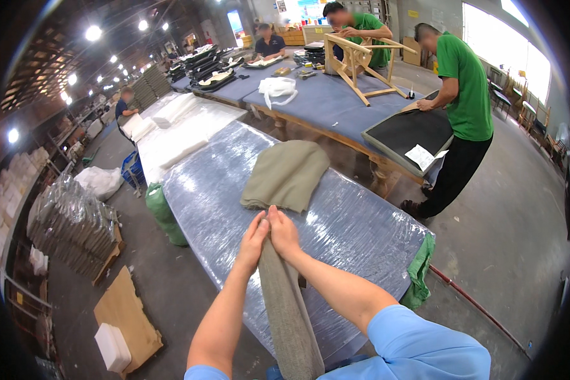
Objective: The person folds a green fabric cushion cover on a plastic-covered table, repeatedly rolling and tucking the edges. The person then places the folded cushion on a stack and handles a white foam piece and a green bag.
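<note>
My left hand [254, 239] and my right hand [284, 234] are close together over the middle of a plastic-covered table [202, 196]. Both are closed around the far end of a long grey-green fabric strip [286, 310]. From my hands the strip runs down toward my body, past the table's near edge. Just beyond my fingertips, a folded piece of olive-grey fabric [286, 174] lies on the shiny plastic. My palms hide the gripped end of the strip, so its edge cannot be made out.
White padding sheets [177, 142] lie at the table's far left. Beyond stands a blue-topped table [323, 114] bearing a wooden chair frame [367, 66]. A person in green [465, 88] handles a dark cushion panel [411, 130]. A red pole [475, 307] extends from the table's right, beside green cloth [419, 272].
</note>
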Tool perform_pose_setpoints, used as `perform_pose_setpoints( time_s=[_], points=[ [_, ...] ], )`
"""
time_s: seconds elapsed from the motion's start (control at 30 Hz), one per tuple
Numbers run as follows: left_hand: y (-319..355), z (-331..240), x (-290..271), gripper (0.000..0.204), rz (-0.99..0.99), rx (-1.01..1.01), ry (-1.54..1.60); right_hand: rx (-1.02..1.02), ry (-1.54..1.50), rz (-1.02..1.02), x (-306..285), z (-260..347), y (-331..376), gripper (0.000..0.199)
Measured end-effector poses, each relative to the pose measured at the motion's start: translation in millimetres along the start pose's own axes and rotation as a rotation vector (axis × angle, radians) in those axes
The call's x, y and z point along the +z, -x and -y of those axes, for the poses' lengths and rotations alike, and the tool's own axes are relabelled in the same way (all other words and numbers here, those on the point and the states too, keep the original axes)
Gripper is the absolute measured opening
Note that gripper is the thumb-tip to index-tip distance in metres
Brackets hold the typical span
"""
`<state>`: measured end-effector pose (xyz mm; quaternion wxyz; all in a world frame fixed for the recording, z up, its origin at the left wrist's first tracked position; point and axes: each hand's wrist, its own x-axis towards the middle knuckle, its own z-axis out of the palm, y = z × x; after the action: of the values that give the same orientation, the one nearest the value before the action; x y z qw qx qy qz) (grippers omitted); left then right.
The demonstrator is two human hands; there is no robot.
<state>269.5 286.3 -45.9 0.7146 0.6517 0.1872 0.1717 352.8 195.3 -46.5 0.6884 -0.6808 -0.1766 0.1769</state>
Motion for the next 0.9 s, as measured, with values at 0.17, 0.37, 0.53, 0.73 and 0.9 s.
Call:
perform_pose_setpoints(
  time_s=[0.17,0.37,0.53,0.73,0.9],
  points=[
    [-13.4,-9.9,-2.1,0.076,0.164,-0.207,0.169,-0.037,0.082,-0.086,3.0,-11.5,-5.4,0.058],
    [-23.7,-3.0,-10.9,0.077,0.19,-0.14,0.017,-0.03,0.11,-0.141,12.9,-30.2,-10.9,0.053],
    [-21.6,0.7,-1.5,0.076,0.1,-0.023,-0.085,-0.022,0.123,-0.159,11.8,-42.7,-13.7,0.051],
    [-20.4,-20.3,-3.8,0.077,-0.152,-0.01,-0.437,-0.086,0.065,-0.169,18.6,-38.4,-24.4,0.052],
    [48.9,-26.2,18.1,0.086,-0.203,-0.083,-0.336,-0.051,0.128,-0.125,16.1,-34.6,-22.9,0.054]
  ],
)
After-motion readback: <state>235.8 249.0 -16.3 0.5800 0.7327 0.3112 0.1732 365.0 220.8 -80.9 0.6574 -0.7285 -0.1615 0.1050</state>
